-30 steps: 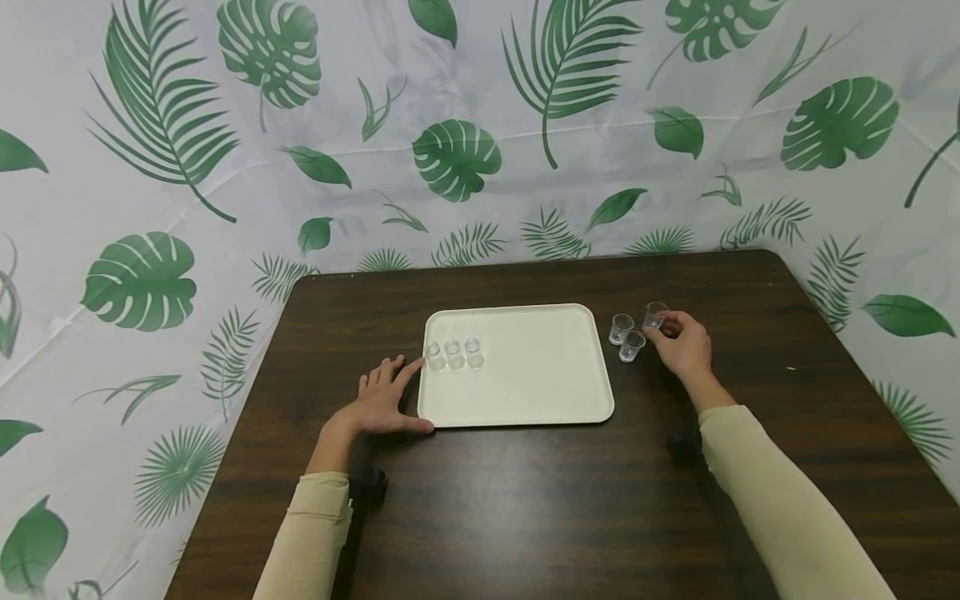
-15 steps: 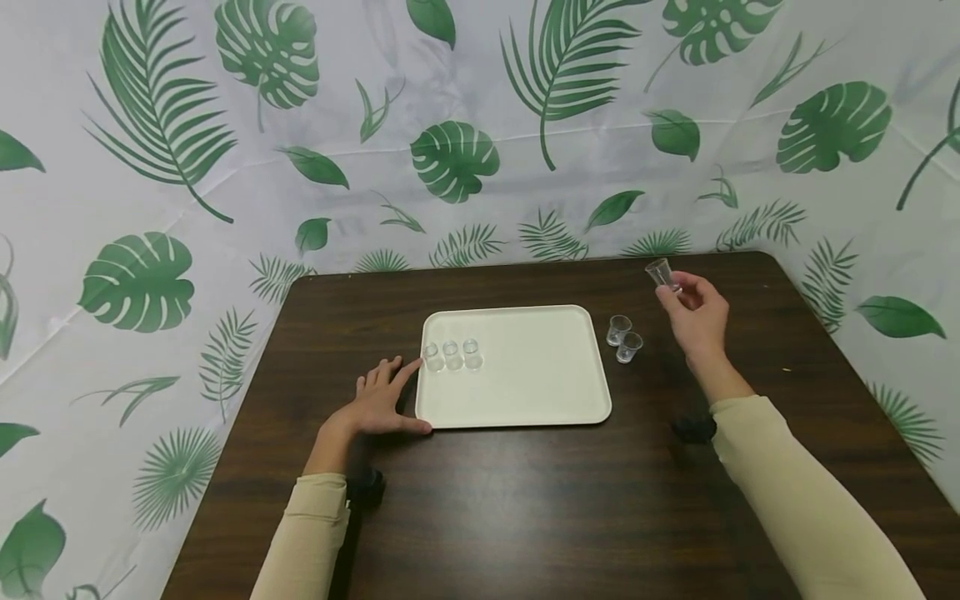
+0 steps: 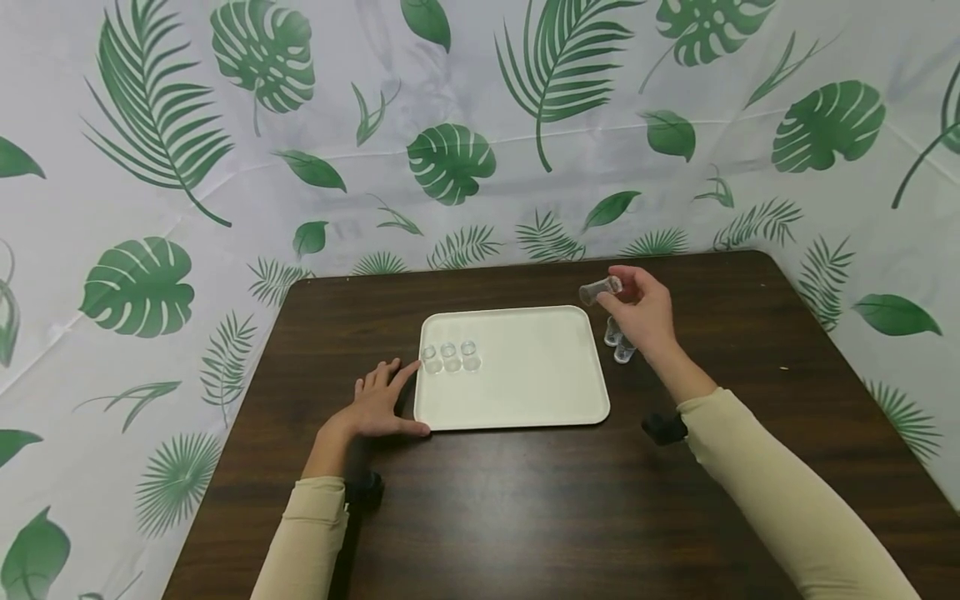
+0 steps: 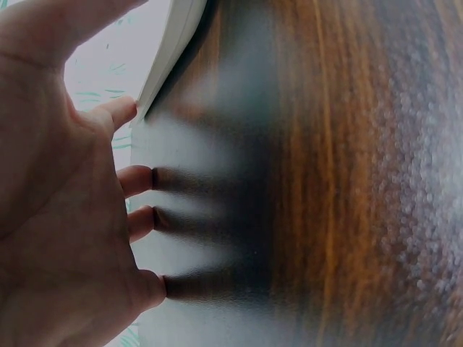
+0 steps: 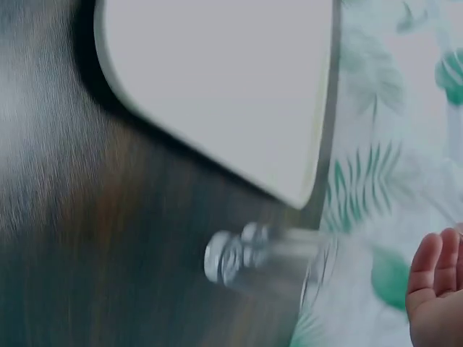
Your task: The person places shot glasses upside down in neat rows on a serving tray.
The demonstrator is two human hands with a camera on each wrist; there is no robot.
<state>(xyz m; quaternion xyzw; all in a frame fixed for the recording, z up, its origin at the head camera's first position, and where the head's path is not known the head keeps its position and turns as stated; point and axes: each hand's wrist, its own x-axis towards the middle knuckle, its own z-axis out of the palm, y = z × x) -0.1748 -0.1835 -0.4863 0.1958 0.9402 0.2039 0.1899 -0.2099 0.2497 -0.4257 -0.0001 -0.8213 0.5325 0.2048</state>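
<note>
In the head view my right hand (image 3: 643, 315) pinches a clear shot glass (image 3: 596, 292) between thumb and fingers, lifted beyond the tray's far right corner. The glass lies tipped nearly sideways, one end pointing left. Below that hand, two more clear shot glasses (image 3: 623, 350) stand on the table, partly covered by it. My left hand (image 3: 375, 408) is spread on the table, thumb and index finger touching the left side of a cream tray (image 3: 540, 367). Three clear shot glasses (image 3: 450, 358) stand in a row on the tray's left part, seemingly mouth down.
The dark wood-grain table (image 3: 510, 517) carries the tray near its middle. Behind it hangs a white cloth (image 3: 360, 200) with green leaf prints. In the right wrist view the two standing shot glasses (image 5: 268, 260) are blurred beside the tray's corner.
My right hand has raised one glass from the group of three on the table, then swung it left and tipped it over. The left hand has stayed at the tray's edge.
</note>
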